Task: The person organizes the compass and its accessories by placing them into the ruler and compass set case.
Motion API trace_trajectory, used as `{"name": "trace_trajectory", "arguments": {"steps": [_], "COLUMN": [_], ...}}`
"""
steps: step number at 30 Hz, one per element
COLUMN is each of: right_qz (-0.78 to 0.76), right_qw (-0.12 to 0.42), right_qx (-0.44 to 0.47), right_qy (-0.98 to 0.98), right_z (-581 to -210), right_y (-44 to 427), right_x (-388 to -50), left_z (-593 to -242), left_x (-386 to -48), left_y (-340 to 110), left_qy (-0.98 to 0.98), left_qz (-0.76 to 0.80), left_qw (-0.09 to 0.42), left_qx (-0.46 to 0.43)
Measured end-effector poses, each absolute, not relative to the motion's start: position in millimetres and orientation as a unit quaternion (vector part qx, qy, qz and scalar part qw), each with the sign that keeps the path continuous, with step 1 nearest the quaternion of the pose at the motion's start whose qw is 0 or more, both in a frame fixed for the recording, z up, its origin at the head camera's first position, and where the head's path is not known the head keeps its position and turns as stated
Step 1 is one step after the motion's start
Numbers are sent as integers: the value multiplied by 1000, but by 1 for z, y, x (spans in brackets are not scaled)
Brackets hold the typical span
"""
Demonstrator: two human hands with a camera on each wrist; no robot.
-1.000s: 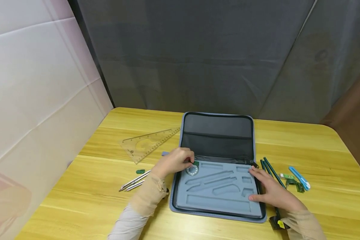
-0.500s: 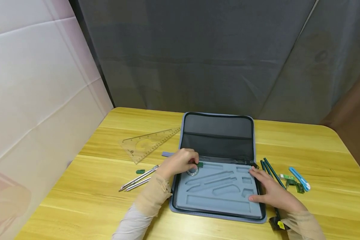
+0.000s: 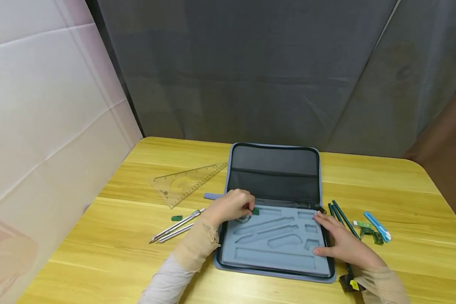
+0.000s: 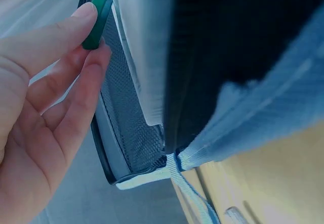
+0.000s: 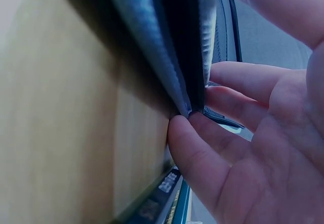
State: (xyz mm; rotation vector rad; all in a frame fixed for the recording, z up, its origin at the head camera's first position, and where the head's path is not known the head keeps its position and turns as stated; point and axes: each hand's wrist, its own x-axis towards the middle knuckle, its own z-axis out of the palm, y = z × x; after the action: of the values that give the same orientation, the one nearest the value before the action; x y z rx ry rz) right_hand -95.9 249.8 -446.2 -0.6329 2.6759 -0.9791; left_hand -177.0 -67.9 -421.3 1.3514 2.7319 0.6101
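The left hand [image 3: 229,207] pinches a small green block [image 3: 256,211] over the upper left of the grey foam tray [image 3: 273,256] in the unzipped case. In the left wrist view, thumb and fingertips of the left hand [image 4: 55,92] hold that green block [image 4: 97,19] at its sides. Under the hand, a round ring-shaped piece [image 3: 243,219] is partly covered. On the tray's right edge rests the right hand [image 3: 342,240], fingers extended; the right wrist view shows the right hand [image 5: 253,118] against the case's side [image 5: 147,42].
Left of the case lie a clear set square [image 3: 188,182], metal compasses [image 3: 175,228] and a green piece [image 3: 176,218]. To its right are dark green pencils [image 3: 343,219], a blue cutter [image 3: 377,226], small green items [image 3: 368,231] and a black-and-yellow object [image 3: 350,283]. The case lid [image 3: 273,162] leans back.
Together with the green block, the left hand has shifted slightly right over the tray, covering more of the ring-shaped piece. The right hand stays on the tray's edge.
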Motion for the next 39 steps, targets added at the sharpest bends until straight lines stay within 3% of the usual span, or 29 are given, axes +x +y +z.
{"name": "trace_trajectory", "arguments": {"steps": [12, 26, 39], "right_qz": [-336, -335, -335], "right_qw": [115, 113, 110], "right_qx": [-213, -216, -217], "right_qy": [910, 910, 910], "right_z": [-447, -446, -444], "right_y": [250, 249, 250], "right_x": [-95, -96, -95], "left_z": [-417, -417, -415], "left_x": [-179, -180, -180], "left_y": [-57, -50, -49], "left_qy": [893, 904, 901], "left_qz": [159, 139, 150], "left_qw": [20, 69, 69], "left_qx": [420, 399, 402]}}
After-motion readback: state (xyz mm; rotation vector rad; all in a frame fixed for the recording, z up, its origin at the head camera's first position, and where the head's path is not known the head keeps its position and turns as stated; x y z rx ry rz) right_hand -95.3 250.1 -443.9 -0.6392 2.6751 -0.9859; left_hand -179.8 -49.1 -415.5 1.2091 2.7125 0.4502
